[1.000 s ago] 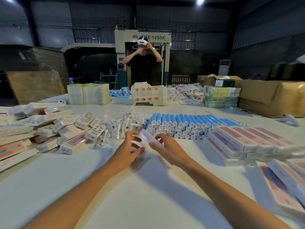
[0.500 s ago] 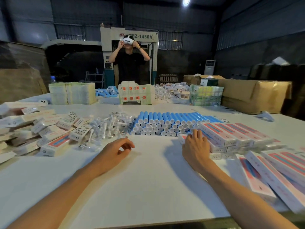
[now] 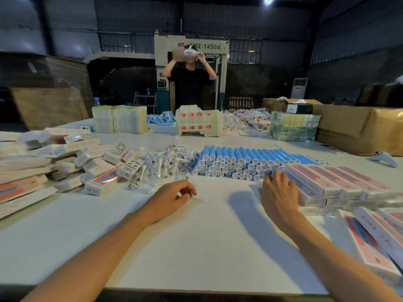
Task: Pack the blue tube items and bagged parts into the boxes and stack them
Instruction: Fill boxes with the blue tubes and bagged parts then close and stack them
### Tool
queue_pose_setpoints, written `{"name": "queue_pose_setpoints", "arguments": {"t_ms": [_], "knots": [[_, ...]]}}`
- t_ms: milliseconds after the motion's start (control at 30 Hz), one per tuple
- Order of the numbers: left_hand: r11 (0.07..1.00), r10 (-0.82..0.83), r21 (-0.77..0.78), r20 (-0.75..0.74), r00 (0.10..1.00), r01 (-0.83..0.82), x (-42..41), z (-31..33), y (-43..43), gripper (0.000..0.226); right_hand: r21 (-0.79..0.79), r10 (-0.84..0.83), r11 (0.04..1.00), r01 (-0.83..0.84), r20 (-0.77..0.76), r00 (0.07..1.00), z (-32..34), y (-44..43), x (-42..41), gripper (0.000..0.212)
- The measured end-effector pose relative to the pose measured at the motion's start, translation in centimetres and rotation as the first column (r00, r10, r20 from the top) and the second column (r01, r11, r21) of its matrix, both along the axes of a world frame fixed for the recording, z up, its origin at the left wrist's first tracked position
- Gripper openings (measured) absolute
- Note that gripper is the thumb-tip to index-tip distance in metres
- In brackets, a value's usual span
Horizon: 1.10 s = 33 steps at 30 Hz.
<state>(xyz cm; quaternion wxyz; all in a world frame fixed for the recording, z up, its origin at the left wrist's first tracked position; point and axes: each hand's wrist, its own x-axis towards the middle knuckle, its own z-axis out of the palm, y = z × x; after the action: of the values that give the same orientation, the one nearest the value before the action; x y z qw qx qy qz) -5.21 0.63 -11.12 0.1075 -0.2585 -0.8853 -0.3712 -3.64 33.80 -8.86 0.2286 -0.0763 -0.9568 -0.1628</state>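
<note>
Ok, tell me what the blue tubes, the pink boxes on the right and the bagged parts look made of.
Blue tubes: smooth matte blue shell with white end caps, likely plastic, possibly wrapped card. Boxes: printed paperboard, judging by crisp folded edges and a slight sheen. Bagged parts: white moulded plastic in clear film that glints.
</note>
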Motion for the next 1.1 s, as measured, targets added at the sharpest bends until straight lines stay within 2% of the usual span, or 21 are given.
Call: {"name": "queue_pose_setpoints", "arguments": {"t_ms": [67,133,167,233,300,367,433,533,633,733,833,933,1000,1100], "knots": [[1.000,0.016,-0.019,0.004,1.000,-0.016,0.2,0.1,0.2,0.029,-0.091,0.121,0.988,-0.126,-0.059,0.991,0.7,-1.4,-0.7,0.038],[0.998,0.044,-0.047,0.005,0.999,-0.043,0.3,0.2,0.3,0.028,-0.316,0.295,0.896,-0.311,-0.098,0.950,1.1,-3.8,-1.7,0.027],[0.996,0.058,-0.070,-0.002,0.998,-0.058,0.5,0.4,0.2,0.028,-0.478,0.370,0.795,-0.374,-0.108,0.923,1.1,-5.2,-2.2,0.019],[0.988,0.094,-0.117,-0.033,0.995,-0.097,0.8,0.8,-0.1,0.026,-0.752,0.485,0.511,-0.415,-0.146,0.862,0.7,-8.0,-2.6,0.014],[0.976,0.147,-0.154,-0.074,0.986,-0.157,1.1,1.5,-0.7,0.022,-0.868,0.534,0.270,-0.416,-0.225,0.815,-0.3,-9.7,-2.6,0.016],[0.944,0.231,-0.210,-0.130,0.964,-0.255,1.2,2.8,-1.7,0.018,-0.901,0.557,0.142,-0.409,-0.269,0.785,-1.3,-10.0,-2.9,0.016],[0.889,0.342,-0.257,-0.179,0.923,-0.379,1.0,4.1,-3.5,0.016,-0.915,0.574,0.067,-0.398,-0.291,0.765,-1.9,-9.6,-3.3,0.019],[0.739,0.532,-0.330,-0.250,0.809,-0.588,0.7,6.1,-7.9,0.021,-0.926,0.577,-0.023,-0.377,-0.320,0.751,-2.5,-9.0,-3.9,0.023],[0.452,0.687,-0.442,-0.381,0.618,-0.775,1.7,7.2,-14.3,0.036,-0.925,0.587,-0.063,-0.374,-0.337,0.736,-2.9,-9.3,-4.1,0.024],[0.116,0.681,-0.487,-0.595,0.426,-0.865,3.4,8.2,-21.2,0.050,-0.922,0.618,-0.054,-0.383,-0.332,0.712,-2.8,-9.8,-4.1,0.025],[-0.115,0.616,-0.505,-0.712,0.337,-0.856,4.3,9.2,-27.1,0.054,-0.921,0.637,-0.047,-0.386,-0.326,0.699,-2.6,-10.0,-4.0,0.025],[-0.201,0.707,-0.599,-0.637,0.309,-0.775,4.5,9.8,-30.4,0.048,-0.922,0.640,-0.061,-0.383,-0.331,0.693,-2.3,-9.9,-4.0,0.025],[-0.254,0.696,-0.664,-0.631,0.344,-0.703,4.9,10.2,-30.7,0.041,-0.923,0.644,-0.065,-0.379,-0.329,0.691,-2.3,-9.9,-3.9,0.024],[-0.253,0.615,-0.656,-0.676,0.406,-0.711,5.6,10.7,-30.3,0.040,-0.925,0.649,-0.059,-0.376,-0.322,0.689,-2.2,-9.9,-3.8,0.024]]}}
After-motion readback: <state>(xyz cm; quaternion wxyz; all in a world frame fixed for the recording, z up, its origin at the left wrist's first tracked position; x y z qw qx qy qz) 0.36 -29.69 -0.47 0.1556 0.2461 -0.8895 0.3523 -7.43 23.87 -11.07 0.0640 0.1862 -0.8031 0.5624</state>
